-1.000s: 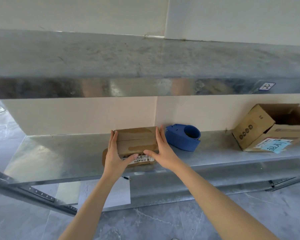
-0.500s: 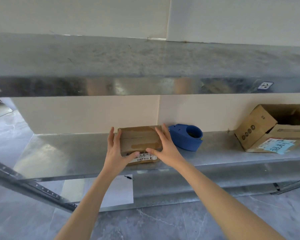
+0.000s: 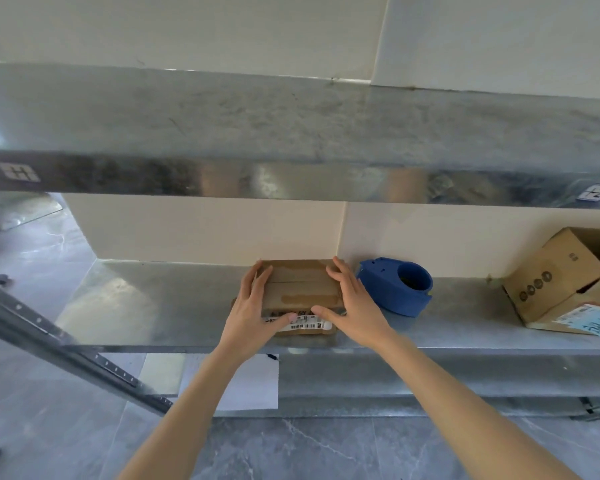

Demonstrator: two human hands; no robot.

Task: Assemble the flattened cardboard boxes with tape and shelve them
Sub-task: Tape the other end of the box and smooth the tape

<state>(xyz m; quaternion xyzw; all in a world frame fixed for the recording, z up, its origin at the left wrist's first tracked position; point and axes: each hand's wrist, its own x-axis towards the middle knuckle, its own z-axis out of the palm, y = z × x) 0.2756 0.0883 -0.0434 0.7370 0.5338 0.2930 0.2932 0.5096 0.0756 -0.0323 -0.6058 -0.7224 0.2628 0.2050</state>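
A galvanised metal rack stands against a cream wall [image 3: 205, 230] on a grey marbled floor [image 3: 49, 427]; the upper shelf [image 3: 291, 133] spans the view, and the middle shelf [image 3: 170, 306] carries the work items. The small cardboard box [image 3: 302, 289] sits on the middle shelf, close to the wall, with its top flaps closed and a white barcode label [image 3: 307, 323] on its near face. The left hand [image 3: 252, 310] holds the left side of the box: fingers together and lightly curved along the side, thumb laid across the near face onto the label. The right hand [image 3: 355, 304] holds the right side in the same manner: fingers together over the top right edge, thumb on the near face. A blue tape dispenser [image 3: 395, 289] rests just beside the right hand. A larger open cardboard box [image 3: 555, 278] lies tilted at the right end of the same shelf. A white paper sheet [image 3: 253, 382] lies on the lower level.
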